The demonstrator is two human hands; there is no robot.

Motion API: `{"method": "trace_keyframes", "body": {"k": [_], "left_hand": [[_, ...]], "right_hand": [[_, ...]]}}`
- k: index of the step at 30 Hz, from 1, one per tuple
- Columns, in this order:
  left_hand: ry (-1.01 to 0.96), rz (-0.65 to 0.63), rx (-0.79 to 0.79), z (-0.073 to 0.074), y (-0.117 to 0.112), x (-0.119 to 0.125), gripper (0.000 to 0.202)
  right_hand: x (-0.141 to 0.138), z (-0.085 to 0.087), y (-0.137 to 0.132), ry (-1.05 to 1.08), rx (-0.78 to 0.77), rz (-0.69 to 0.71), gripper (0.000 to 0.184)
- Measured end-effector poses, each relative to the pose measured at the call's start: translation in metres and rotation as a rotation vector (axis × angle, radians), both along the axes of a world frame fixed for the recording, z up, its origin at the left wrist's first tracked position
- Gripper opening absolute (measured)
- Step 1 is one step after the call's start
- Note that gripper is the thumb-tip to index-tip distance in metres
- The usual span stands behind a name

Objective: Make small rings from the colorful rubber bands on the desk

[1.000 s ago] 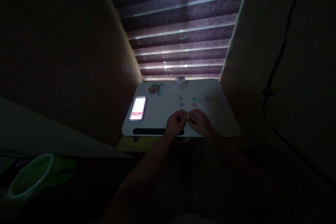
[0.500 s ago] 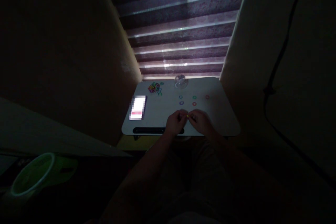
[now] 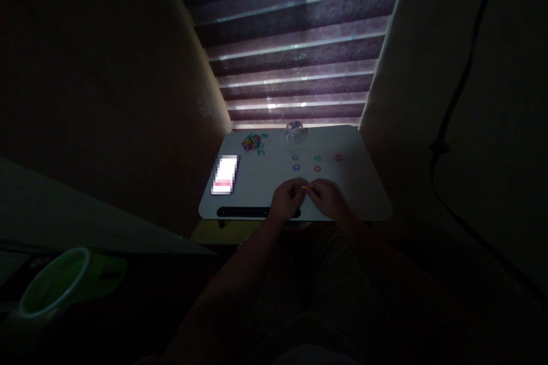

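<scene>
Over the near part of the white table (image 3: 265,179), my left hand (image 3: 286,199) and my right hand (image 3: 329,198) meet fingertip to fingertip. Both are closed in a pinch on a small yellow elastic band (image 3: 305,187), which is mostly covered by the fingers. Just beyond them lie small ring-shaped bands in two rows: a blue band (image 3: 295,157), a green band (image 3: 317,158) and a red band (image 3: 338,157) behind, a purple band (image 3: 296,167) and another red band (image 3: 317,169) in front. A mixed-colour pile of bands (image 3: 251,142) sits at the far left.
At the table's back edge stands a clear round container (image 3: 295,134). A phone with a lit, blurred screen (image 3: 225,174) lies on the left, near a dark slot (image 3: 242,213) along the front edge. A green basket (image 3: 85,279) is on the lower left, below a blind-covered window (image 3: 295,57).
The yellow band has shifted slightly between my fingertips and looks a little more stretched out. Both hands stay in nearly the same place, and the other bands have not moved.
</scene>
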State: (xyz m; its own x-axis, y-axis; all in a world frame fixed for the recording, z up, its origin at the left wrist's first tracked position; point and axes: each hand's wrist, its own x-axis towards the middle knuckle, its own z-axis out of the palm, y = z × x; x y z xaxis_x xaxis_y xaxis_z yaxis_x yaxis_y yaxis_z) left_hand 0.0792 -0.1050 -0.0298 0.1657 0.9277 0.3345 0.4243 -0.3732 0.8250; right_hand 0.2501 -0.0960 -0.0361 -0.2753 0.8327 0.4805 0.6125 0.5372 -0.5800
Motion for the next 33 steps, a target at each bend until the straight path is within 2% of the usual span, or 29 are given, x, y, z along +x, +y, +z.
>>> {"method": "trace_keyframes", "body": {"k": [5, 12, 17, 24, 33], "left_hand": [[-0.032, 0.008, 0.008, -0.003, 0.0013, -0.0005, 0.016], [0.033, 0.049, -0.021, -0.0027, -0.0002, -0.0004, 0.021], [0.079, 0.077, -0.016, -0.0005, -0.0013, -0.0005, 0.022], [0.158, 0.049, -0.045, 0.0015, -0.0024, -0.0002, 0.021], [0.197, 0.031, -0.022, 0.0029, -0.0039, -0.0001, 0.019]], "right_hand": [[-0.0004, 0.0024, -0.0014, 0.006, 0.014, 0.011, 0.012], [-0.0007, 0.0037, -0.0032, 0.026, 0.023, -0.017, 0.007], [-0.0005, 0.004, -0.0029, 0.055, 0.009, 0.01, 0.011], [-0.0001, 0.0002, -0.0007, 0.101, -0.019, 0.056, 0.014], [-0.0004, 0.0029, -0.0028, 0.06, -0.024, -0.002, 0.005]]}}
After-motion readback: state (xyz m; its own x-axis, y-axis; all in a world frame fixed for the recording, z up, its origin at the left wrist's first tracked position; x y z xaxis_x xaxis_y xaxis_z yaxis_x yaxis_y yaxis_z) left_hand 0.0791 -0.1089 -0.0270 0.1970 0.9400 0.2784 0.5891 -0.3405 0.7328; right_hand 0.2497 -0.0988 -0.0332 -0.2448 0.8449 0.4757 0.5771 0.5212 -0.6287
